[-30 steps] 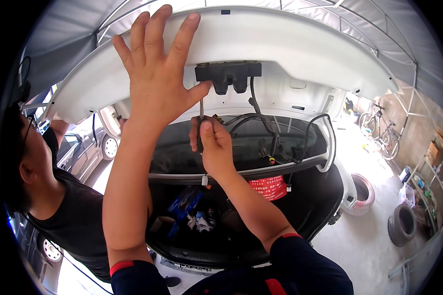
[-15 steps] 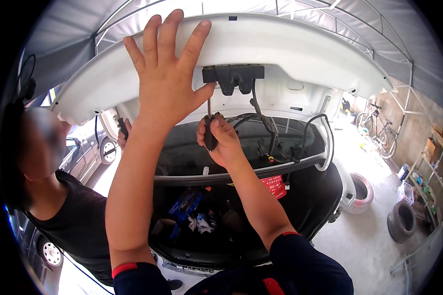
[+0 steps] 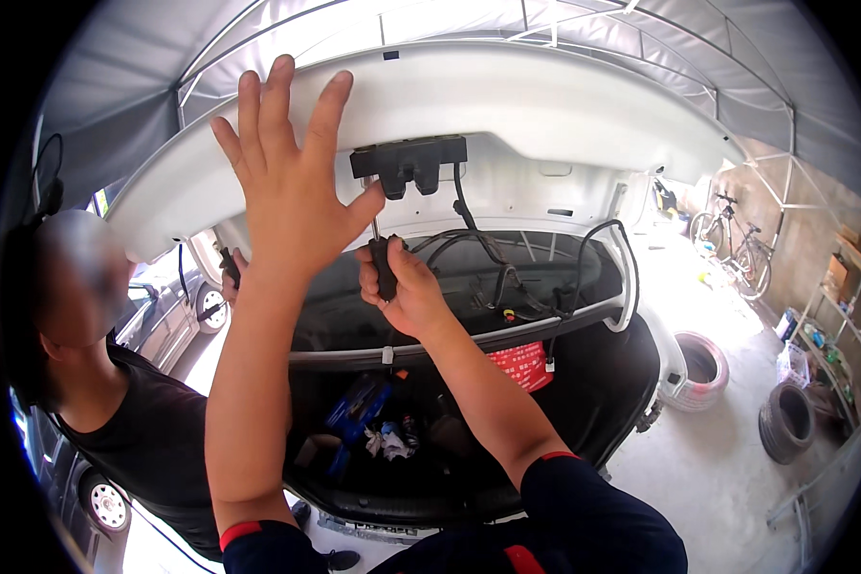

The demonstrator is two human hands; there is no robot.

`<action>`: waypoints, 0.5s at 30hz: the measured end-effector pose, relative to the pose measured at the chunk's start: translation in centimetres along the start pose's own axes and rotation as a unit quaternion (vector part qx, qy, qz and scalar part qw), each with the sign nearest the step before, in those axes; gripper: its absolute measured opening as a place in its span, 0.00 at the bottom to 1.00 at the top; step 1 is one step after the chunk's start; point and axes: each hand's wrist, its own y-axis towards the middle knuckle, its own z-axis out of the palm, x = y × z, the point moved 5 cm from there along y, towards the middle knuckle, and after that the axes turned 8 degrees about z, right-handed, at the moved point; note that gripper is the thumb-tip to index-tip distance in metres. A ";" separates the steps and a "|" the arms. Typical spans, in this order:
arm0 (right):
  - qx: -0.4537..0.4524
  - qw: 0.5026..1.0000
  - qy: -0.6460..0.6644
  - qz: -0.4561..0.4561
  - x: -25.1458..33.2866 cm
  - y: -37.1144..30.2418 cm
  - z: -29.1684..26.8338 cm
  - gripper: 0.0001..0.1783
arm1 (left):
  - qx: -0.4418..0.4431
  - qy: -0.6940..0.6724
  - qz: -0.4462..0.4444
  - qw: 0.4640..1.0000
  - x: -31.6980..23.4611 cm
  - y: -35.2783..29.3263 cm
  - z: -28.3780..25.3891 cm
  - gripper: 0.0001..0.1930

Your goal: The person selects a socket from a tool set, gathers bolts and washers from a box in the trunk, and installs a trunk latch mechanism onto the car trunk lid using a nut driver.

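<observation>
My right hand [image 3: 407, 287] is closed round the black handle of a screwdriver [image 3: 385, 265]. Its metal shaft points up to the left end of a black plastic part [image 3: 411, 158] on the inner side of the raised white tailgate [image 3: 507, 86]; the tip is hidden. My left hand [image 3: 287, 182] is spread flat against the tailgate left of that part, fingers apart, thumb near the screwdriver's shaft. Black wiring [image 3: 493, 244] hangs from the part across the dark rear window [image 3: 335, 311].
A person in a black top [image 3: 153, 440] stands close on my left, a hand [image 3: 231, 273] near a dark object. Below lies the open trunk [image 3: 478, 450] with a blue box [image 3: 359, 407] and a red sheet [image 3: 523, 366]. Tyres [image 3: 787, 423], a shelf and a bicycle [image 3: 734, 244] stand right.
The tailgate, the black part and both my hands appear shifted left and slightly lower in view. My right hand still holds the screwdriver upright; my left hand stays spread on the tailgate.
</observation>
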 end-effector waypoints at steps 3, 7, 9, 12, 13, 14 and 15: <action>0.001 0.998 0.055 0.036 0.4 -0.3 0.3 0.19 | -0.021 -0.029 0.053 0.998 -2.1 -0.5 1.2 0.44; -0.015 0.997 0.073 0.030 0.8 -0.4 1.5 0.14 | -0.025 -0.012 0.042 0.999 -3.2 -0.8 3.3 0.30; -0.018 0.999 0.045 0.018 0.4 -0.5 1.7 0.12 | -0.055 -0.009 0.054 0.997 -3.0 -0.6 3.8 0.28; -0.021 0.999 0.040 0.022 0.4 -0.4 1.4 0.10 | -0.086 0.002 0.094 0.992 -2.7 0.0 3.9 0.26; -0.017 0.999 0.035 0.028 0.6 -0.4 1.4 0.10 | -0.088 0.010 0.122 0.989 -2.9 0.1 3.8 0.26; -0.013 0.999 0.029 0.034 0.7 -0.5 1.4 0.10 | -0.086 0.008 0.122 0.989 -2.9 0.2 3.7 0.26; -0.015 0.999 0.031 0.034 0.7 -0.8 1.3 0.10 | -0.070 0.011 0.131 0.989 -3.0 0.3 3.6 0.26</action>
